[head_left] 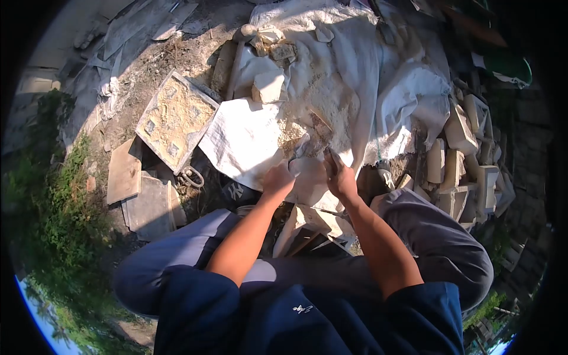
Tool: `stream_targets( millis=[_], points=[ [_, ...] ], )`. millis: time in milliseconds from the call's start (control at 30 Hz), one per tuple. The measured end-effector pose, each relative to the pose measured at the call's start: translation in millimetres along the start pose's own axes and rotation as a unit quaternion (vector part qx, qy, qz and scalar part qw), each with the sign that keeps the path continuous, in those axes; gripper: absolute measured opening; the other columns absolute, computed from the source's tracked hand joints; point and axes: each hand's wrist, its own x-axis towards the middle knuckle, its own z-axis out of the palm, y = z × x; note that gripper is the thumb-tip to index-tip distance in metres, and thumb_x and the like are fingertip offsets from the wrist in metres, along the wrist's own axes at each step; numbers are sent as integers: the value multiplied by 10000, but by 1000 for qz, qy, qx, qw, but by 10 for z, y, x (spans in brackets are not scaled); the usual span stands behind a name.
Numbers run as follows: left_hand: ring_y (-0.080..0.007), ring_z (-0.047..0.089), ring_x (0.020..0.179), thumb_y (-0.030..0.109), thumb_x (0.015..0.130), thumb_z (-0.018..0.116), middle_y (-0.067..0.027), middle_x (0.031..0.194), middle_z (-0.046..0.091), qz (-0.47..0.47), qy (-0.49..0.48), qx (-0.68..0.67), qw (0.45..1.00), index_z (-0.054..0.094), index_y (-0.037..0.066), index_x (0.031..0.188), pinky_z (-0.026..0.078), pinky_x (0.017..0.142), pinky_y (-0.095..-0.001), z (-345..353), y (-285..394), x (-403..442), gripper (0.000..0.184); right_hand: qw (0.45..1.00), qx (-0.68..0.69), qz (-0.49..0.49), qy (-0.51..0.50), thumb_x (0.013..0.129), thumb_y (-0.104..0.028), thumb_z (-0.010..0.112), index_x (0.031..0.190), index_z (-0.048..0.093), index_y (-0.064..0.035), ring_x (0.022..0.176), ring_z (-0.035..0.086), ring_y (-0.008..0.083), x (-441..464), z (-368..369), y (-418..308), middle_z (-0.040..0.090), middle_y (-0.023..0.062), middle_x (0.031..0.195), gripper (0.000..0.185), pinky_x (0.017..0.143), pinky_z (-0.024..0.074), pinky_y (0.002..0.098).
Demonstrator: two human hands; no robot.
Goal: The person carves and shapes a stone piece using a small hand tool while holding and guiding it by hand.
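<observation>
Over a white woven sack sheet [234, 142] strewn with yellowish crumbs and dust, both my hands work close together. My left hand [279, 179] is closed, with the fingers curled; what it grips is too small to make out. My right hand [341, 176] is wrapped around a dark, narrow piece that shows at its fingertips. Between the hands is a pale, smooth surface [310, 180]. Just beyond them a small heap of yellowish crumbs [291, 131] lies on the sheet, beside a brownish flat piece [321, 120]. A pale block [268, 86] rests farther up the sheet.
A square tray-like mould [188, 112] filled with yellowish material lies at left, with a metal ring [192, 177] near its lower corner. Flat slabs [148, 204] lean below it. Pale cut blocks [458, 127] are piled at right. Green plants [71, 219] grow at far left.
</observation>
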Motion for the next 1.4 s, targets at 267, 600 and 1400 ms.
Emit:
stream_targets(
  millis=[267,600,1400],
  points=[
    [-485,682,853,451,1002,505,-311,833,685,-24,-10,16,1000,696,-11,965,538,804,-544,38,51,-58,502,999,-2,20,-41,958,-180,594,1328,572,-78,1010,650,434,20,-90,44,688,216,1106,385,839,540,467],
    [-479,678,747,449,952,606,-291,742,671,11,29,46,998,701,-14,923,549,713,-533,133,103,67,474,998,12,28,-62,959,-203,564,1356,553,-158,931,649,464,162,-189,150,686,238,1033,400,809,534,518],
    [-464,685,897,430,921,654,-285,894,701,-42,-45,49,997,675,-4,1051,542,799,-528,-36,249,0,454,999,7,-7,-39,945,-184,576,1369,537,-171,884,655,476,100,-67,226,684,259,974,426,774,524,546]
  ],
)
